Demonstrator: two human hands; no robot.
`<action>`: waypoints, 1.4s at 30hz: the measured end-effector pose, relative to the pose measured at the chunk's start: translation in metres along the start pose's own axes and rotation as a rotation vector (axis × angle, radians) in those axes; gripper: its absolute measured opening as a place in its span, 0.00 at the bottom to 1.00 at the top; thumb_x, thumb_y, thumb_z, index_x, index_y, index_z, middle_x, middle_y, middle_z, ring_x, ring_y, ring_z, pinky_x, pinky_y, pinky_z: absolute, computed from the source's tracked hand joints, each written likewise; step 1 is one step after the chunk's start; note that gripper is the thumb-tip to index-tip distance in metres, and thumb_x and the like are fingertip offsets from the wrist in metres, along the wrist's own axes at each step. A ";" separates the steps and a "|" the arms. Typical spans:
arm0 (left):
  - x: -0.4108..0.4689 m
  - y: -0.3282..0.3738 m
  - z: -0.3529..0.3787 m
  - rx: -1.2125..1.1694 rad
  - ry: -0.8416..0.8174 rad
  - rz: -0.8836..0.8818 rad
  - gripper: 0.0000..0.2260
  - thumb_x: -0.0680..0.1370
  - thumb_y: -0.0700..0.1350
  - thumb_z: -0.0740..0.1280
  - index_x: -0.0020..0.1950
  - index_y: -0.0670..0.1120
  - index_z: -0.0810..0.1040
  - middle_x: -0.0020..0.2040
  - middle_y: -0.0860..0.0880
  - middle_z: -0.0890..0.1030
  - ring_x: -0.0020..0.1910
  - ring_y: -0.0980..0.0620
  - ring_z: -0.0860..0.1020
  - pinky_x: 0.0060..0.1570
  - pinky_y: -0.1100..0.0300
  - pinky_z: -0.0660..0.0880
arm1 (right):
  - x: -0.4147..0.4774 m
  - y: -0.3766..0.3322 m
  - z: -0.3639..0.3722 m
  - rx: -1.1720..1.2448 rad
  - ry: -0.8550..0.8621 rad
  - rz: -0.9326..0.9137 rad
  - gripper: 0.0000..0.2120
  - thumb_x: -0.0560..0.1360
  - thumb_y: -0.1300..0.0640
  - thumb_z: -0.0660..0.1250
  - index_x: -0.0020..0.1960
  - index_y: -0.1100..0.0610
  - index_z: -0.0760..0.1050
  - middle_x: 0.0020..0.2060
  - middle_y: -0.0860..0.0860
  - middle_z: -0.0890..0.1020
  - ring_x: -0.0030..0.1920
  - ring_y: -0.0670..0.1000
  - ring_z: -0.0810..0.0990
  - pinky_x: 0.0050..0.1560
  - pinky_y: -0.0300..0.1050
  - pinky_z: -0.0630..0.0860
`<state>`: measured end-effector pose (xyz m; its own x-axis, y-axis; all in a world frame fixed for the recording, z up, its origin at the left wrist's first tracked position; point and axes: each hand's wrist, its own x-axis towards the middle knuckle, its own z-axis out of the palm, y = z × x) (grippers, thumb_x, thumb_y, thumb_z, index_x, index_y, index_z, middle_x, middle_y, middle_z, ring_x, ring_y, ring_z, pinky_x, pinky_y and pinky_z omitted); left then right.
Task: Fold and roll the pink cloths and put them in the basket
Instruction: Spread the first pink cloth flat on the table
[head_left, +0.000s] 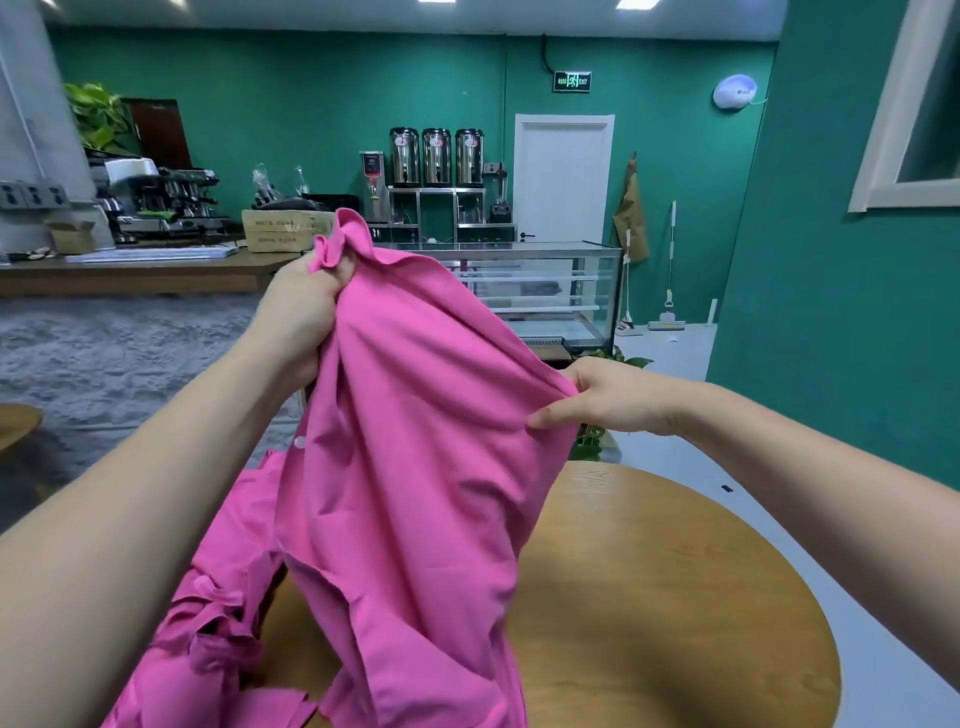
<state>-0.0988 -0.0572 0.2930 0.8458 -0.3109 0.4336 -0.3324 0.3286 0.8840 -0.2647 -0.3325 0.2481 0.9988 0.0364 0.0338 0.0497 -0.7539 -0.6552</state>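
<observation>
A large pink cloth (415, 441) hangs in the air in front of me, above a round wooden table (675, 597). My left hand (296, 317) grips a bunched corner of it, held high at the centre left. My right hand (608, 397) pinches the cloth's edge lower down on the right. The cloth's bottom drapes down onto the table. More pink cloths (208, 623) lie crumpled in a heap on the table's left side, partly behind my left forearm. No basket shows in this view.
Beyond the table stand a glass display case (561, 291) and a wooden counter (130, 270) with coffee machines. A green wall (831, 312) rises on the right, and a potted plant (592, 441) sits just past the table's far edge.
</observation>
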 end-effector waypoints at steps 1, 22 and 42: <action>0.002 0.001 -0.003 0.004 0.000 0.008 0.09 0.84 0.48 0.69 0.59 0.45 0.83 0.50 0.46 0.84 0.48 0.50 0.81 0.54 0.54 0.78 | 0.000 0.002 -0.004 -0.018 0.037 0.009 0.16 0.79 0.49 0.75 0.36 0.55 0.79 0.31 0.43 0.78 0.32 0.45 0.73 0.35 0.40 0.69; -0.009 -0.014 0.011 0.660 -0.359 0.027 0.27 0.66 0.69 0.79 0.56 0.51 0.86 0.60 0.54 0.86 0.56 0.59 0.83 0.55 0.60 0.78 | -0.007 -0.021 -0.052 -0.162 0.754 -0.071 0.15 0.76 0.47 0.75 0.38 0.55 0.76 0.30 0.46 0.75 0.31 0.46 0.69 0.33 0.45 0.63; -0.031 -0.041 0.032 0.786 -0.427 0.335 0.14 0.81 0.53 0.71 0.47 0.43 0.74 0.46 0.46 0.77 0.43 0.52 0.74 0.48 0.52 0.71 | -0.028 0.021 -0.008 0.045 0.361 -0.043 0.11 0.79 0.63 0.73 0.44 0.56 0.71 0.29 0.43 0.75 0.29 0.44 0.72 0.29 0.40 0.67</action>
<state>-0.1251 -0.0896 0.2488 0.4836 -0.6593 0.5757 -0.8465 -0.1851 0.4992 -0.2912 -0.3542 0.2396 0.9312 -0.1728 0.3208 0.0992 -0.7269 -0.6795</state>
